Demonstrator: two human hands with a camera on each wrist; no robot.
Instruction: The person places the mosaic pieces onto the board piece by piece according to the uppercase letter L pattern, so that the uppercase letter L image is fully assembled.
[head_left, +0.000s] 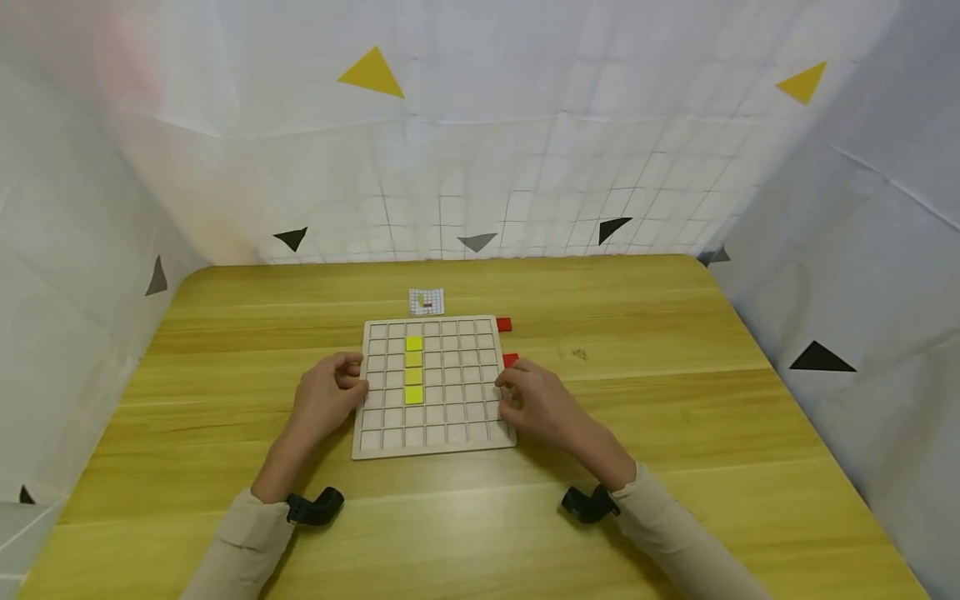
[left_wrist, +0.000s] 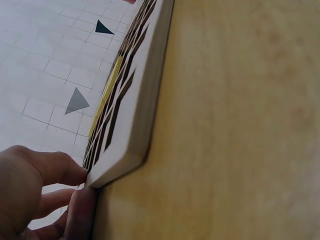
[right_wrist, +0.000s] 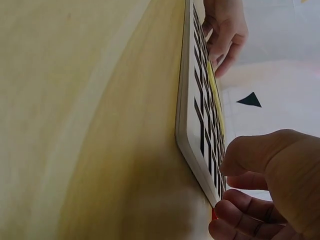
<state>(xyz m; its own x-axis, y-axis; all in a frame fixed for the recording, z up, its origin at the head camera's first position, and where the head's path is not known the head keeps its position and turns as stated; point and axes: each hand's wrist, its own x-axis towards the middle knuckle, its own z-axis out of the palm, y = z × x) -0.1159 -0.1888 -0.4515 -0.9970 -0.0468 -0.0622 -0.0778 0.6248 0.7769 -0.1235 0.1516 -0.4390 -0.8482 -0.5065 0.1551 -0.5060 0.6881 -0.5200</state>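
Nearest, at the bottom of the head frame: two sleeved forearms, the left sleeve (head_left: 243, 537) at lower left and the right sleeve (head_left: 690, 533) at lower right, each with a black wrist camera (head_left: 315, 507) above the bare counter (head_left: 465, 533).

Left hand (head_left: 325, 400), left of centre: grip pinched on the left rim of the board. Right hand (head_left: 543, 402), right of centre: thumb over the right rim, fingers curled against its side; grip read as clamped on the board as well.

The gridded board (head_left: 457, 412) lay just below frame centre, between the hands. Four yellow tiles (head_left: 413, 394) sat in a line down its third column from the left. Whether they were fixed or loose could not be told. Judged risk: if one side were lifted ahead of the other, the board would tilt and loose tiles could slide out of their cells.

Beyond the right rim, two red tiles (head_left: 504, 324) showed; the nearer lay right by the right fingers. A rightward shove of board or knuckles could push it off or trap it under the rim.

Farther up, just above the board, lay a small printed card (head_left: 426, 302); pushing the board forward could cover it. Behind hung a white sheet (head_left: 480, 167).
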